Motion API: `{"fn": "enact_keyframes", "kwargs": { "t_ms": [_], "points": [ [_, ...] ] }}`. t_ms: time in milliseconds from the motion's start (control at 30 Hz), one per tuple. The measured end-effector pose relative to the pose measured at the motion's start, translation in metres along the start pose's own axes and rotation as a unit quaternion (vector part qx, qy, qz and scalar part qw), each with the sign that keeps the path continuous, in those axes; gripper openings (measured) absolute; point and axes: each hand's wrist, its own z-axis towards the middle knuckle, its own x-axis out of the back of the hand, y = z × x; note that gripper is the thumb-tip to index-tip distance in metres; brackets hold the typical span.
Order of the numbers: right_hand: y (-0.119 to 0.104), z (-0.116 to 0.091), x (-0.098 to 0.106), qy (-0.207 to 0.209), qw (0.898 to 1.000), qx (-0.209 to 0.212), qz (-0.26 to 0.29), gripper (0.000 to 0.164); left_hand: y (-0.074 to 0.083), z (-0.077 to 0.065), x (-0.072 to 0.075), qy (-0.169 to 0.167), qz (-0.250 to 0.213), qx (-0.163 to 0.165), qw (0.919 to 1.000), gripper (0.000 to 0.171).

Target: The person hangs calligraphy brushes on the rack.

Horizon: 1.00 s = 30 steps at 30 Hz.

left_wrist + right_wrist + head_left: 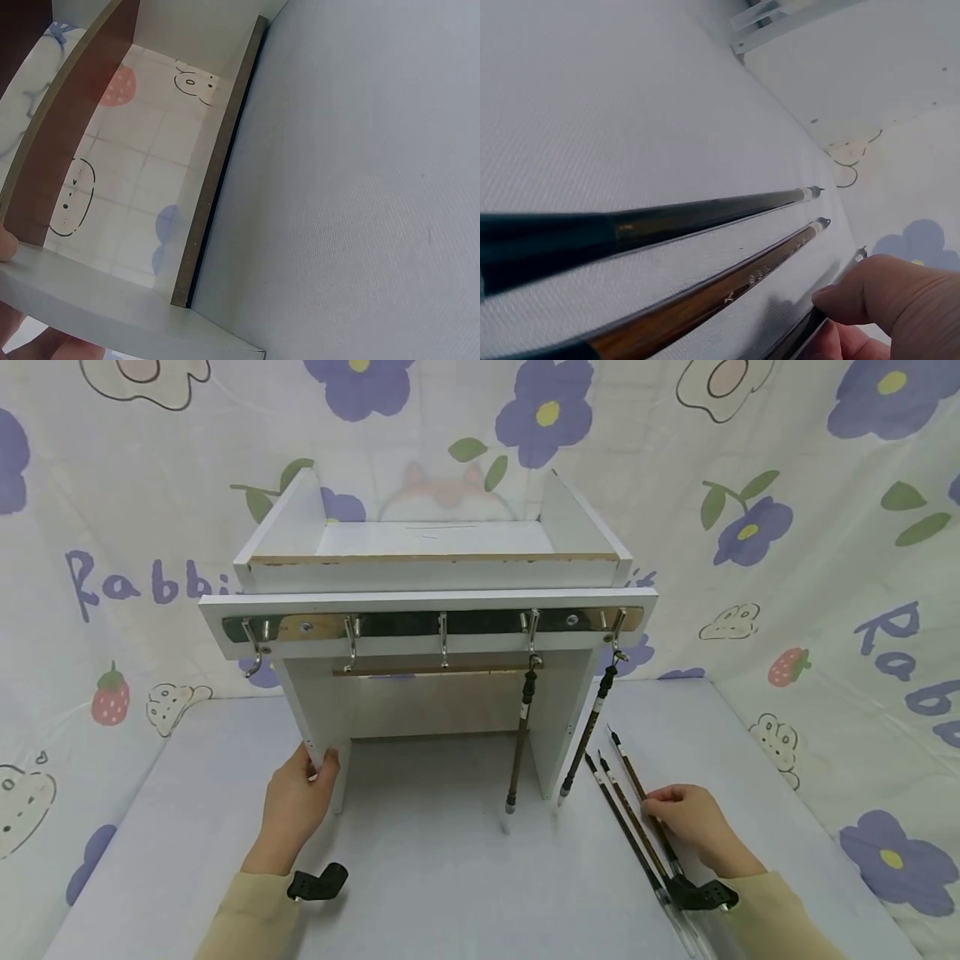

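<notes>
A white shelf [435, 578] stands on the table, with a metal hook rail [480, 624] across its front. My left hand [288, 810] grips the lower edge of its left side panel [309, 693], thumb on the inner face. Two calligraphy brushes hang tips down: one brush [519, 752] from the fourth hook, another brush [587, 739] from the rightmost hook. On the table to the right, my right hand [693, 827] pinches the rightmost of three lying brushes, a dark brush [632, 771]. Beside it lie a brown brush [712, 296] and a black brush [712, 217].
The three left hooks, such as the middle hook [443, 643], carry nothing. A patterned cloth [795, 543] hangs behind and beside the white table [427, 860]. Each wrist wears a black camera, such as the left wrist camera [318, 883].
</notes>
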Motion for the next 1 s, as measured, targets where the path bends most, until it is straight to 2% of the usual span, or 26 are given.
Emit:
{"fn": "enact_keyframes", "kwargs": {
  "t_ms": [133, 333, 533, 667, 833, 1000],
  "points": [
    [0.0, -0.001, 0.004, -0.003, 1.0, -0.005, 0.022, 0.033, 0.0, 0.0, 0.0, -0.001, 0.002, 0.0, 1.0, 0.056],
    [-0.009, -0.009, 0.016, -0.02, 0.996, 0.019, 0.08, 0.043, -0.001, 0.0, -0.001, -0.001, 0.002, 0.0, 1.0, 0.056],
    [-0.025, -0.018, 0.028, -0.031, 0.995, 0.037, 0.092, 0.051, -0.001, -0.001, -0.001, 0.0, 0.0, -0.001, 1.0, 0.055],
    [-0.033, -0.026, 0.032, -0.026, 0.992, 0.054, 0.11, 0.048, -0.001, -0.002, -0.001, 0.0, 0.0, -0.001, 1.0, 0.054],
    [-0.042, -0.036, 0.033, -0.015, 0.984, 0.097, 0.149, 0.044, -0.001, -0.001, 0.0, -0.001, 0.002, -0.002, 1.0, 0.055],
    [-0.051, -0.044, 0.033, 0.003, 0.977, 0.117, 0.177, 0.042, -0.001, 0.0, 0.0, 0.002, 0.001, -0.005, 1.0, 0.056]
  ]
}}
